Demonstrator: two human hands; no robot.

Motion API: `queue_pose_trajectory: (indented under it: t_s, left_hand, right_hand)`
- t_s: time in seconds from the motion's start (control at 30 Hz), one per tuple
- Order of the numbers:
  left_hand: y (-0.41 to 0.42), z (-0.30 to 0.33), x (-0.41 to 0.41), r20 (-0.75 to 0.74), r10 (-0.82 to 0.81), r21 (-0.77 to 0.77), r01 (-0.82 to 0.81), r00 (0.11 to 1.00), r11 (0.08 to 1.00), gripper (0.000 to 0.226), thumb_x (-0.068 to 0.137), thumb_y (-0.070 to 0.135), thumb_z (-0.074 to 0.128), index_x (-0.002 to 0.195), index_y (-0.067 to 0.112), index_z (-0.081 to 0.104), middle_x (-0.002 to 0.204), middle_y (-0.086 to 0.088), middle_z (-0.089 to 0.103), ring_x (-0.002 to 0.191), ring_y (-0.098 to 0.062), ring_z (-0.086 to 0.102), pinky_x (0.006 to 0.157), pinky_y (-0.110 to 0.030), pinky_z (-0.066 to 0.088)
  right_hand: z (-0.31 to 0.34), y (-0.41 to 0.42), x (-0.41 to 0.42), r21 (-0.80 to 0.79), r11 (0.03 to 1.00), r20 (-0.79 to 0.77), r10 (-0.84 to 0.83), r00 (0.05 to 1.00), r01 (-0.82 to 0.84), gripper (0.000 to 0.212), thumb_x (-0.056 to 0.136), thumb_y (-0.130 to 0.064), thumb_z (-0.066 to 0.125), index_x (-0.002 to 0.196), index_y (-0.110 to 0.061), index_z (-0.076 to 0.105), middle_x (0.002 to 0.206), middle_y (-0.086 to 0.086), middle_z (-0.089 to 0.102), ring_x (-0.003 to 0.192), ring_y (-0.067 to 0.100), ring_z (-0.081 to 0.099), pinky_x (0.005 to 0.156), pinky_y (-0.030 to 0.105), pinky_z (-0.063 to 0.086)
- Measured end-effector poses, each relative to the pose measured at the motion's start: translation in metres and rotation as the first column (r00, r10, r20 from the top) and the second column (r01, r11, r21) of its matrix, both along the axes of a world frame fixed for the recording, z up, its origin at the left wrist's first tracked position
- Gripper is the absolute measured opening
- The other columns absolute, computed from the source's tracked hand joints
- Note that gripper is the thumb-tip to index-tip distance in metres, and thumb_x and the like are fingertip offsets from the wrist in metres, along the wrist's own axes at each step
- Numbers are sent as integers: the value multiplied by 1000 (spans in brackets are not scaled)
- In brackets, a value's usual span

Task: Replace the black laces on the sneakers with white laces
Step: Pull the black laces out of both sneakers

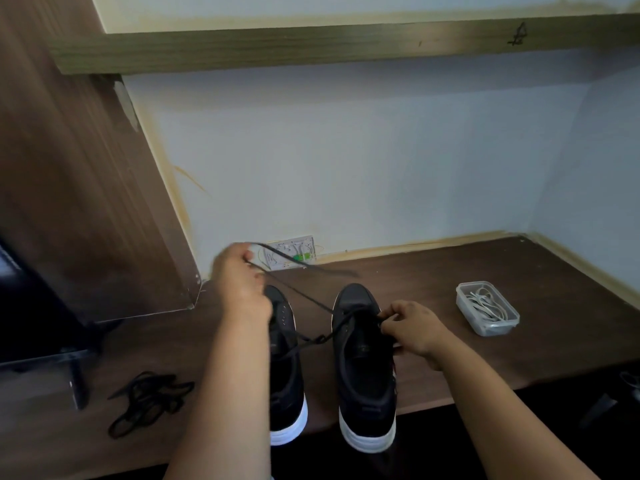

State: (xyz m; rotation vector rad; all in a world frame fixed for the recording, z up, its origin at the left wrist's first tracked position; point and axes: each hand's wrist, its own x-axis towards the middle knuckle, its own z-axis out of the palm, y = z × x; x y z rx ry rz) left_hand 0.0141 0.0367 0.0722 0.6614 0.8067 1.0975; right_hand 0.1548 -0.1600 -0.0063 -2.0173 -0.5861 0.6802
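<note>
Two black sneakers with white soles stand side by side on the dark wooden surface (450,271), toes pointing far, heels at the near edge. The left hand (239,282) is raised above the toe of the left sneaker (287,375), its fingers curled and pinching a black lace (304,297) that runs taut from that hand down and right to the eyelets of the right sneaker (363,368); the lace's loose end trails blurred beyond the hand toward the far wall. The right hand (412,329) rests at the right side of the right sneaker's upper, its fingertips pinching the lace at the eyelets. On the near left of the surface lies a loose heap of another black lace (149,400), apart from the shoes. To the right, well apart from the sneakers, sits a clear plastic container (465,306) holding coiled white laces (488,304). A wall socket plate (294,252) sits low on the far wall behind the left hand.
</note>
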Motion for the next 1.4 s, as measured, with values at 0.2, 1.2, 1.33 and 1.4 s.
queue_pose_trajectory:
  t_s: [0.2, 1.2, 1.33, 1.4]
  left_hand:
    - [32, 7, -54, -545, 252, 365, -45, 800, 930, 20, 83, 31, 59, 90, 12, 58, 59, 2, 62, 68, -19, 57, 61, -30, 41]
    - [-65, -42, 20, -977, 129, -89, 876, -169, 474, 11, 86, 12, 50, 76, 10, 54, 79, -4, 62, 70, -21, 58, 55, -27, 41]
    - [-65, -13, 12, -882, -111, -470, 830, -459, 300, 36, 91, 40, 55, 100, 7, 68, 89, -3, 75, 95, -18, 65, 91, -34, 50]
    - [-68, 0, 7, -884, -15, -454, 852, -466, 261, 47, 87, 52, 60, 100, 8, 68, 98, -6, 72, 95, -23, 63, 91, -35, 50]
  right_hand:
    - [1, 15, -2, -161, 987, 282, 64, 957, -19, 25, 89, -33, 56, 112, -26, 58, 112, -1, 56, 99, 17, 58, 87, 36, 52]
    - [72, -45, 24, 718, 494, -289, -428, 856, 490, 30, 100, -2, 37, 90, -20, 60, 70, -1, 67, 68, 11, 62, 66, 24, 47]
    - [37, -26, 16, 209, 978, 103, -17, 994, -5, 39, 87, 15, 39, 101, -15, 60, 91, 7, 66, 81, 20, 59, 66, 27, 47]
    - [20, -19, 11, -171, 951, 214, 290, 933, -256, 33, 87, 1, 53, 110, -21, 62, 106, -2, 64, 98, 15, 59, 77, 24, 48]
